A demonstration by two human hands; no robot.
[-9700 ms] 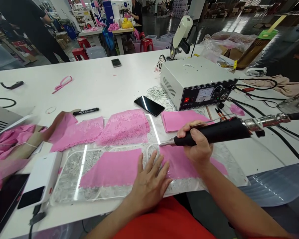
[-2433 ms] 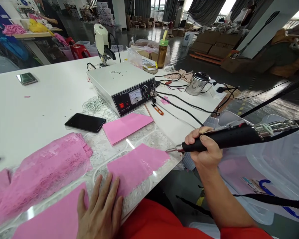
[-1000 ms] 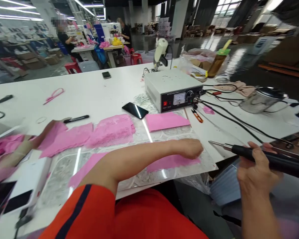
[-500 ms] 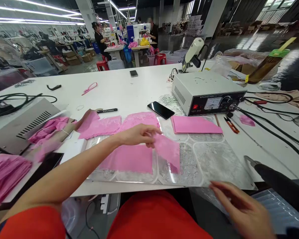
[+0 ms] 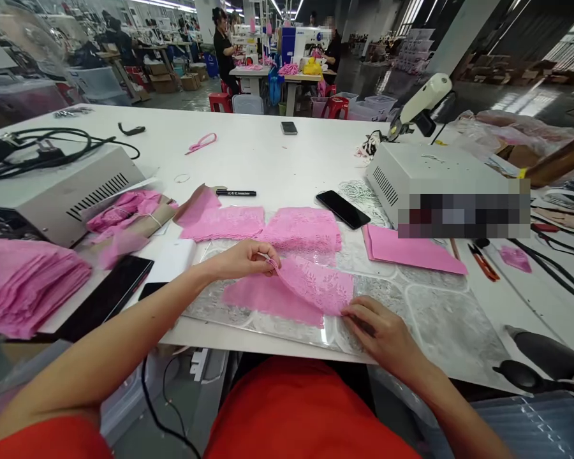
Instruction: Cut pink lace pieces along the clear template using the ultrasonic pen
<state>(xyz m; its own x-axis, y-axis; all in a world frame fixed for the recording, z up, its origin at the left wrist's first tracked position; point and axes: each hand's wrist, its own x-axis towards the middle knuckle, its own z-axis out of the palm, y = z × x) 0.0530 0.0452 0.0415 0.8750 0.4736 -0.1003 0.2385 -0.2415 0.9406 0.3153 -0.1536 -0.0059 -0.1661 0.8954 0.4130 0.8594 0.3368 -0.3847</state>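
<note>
Thumb and forefinger of the left hand (image 5: 242, 260) are closed together on the gathered end of a pink lace panel (image 5: 323, 280), near the middle of the frame, the other fingers curled in behind. At the panel's lower right corner the right hand (image 5: 382, 328) reaches in with thumb and forefinger slightly parted and the fingertips at the fabric's edge; whether they pinch it cannot be told. Between the hands, the panel partly covers a plain pink piece (image 5: 287, 305) lying on a grey marbled mat (image 5: 444, 319). The left forearm slants up from the lower left corner of the frame, crossing in front of a white box (image 5: 175, 258) and hiding part of it; the right forearm rises from the lower right. Just above the hands lie a lace stack (image 5: 301, 226) and a pile of pink pieces (image 5: 239, 223), with a marker (image 5: 236, 192) beyond. To the right of the lace stack are a black phone (image 5: 343, 209) and folded pink sheets (image 5: 414, 252). Farther out, a grey machine (image 5: 425, 166) stands at the upper right, orange-handled snips (image 5: 483, 262) below it, a black handheld tool (image 5: 550, 357) at the lower right, and a fabric heap (image 5: 29, 280) at the left edge.
</note>
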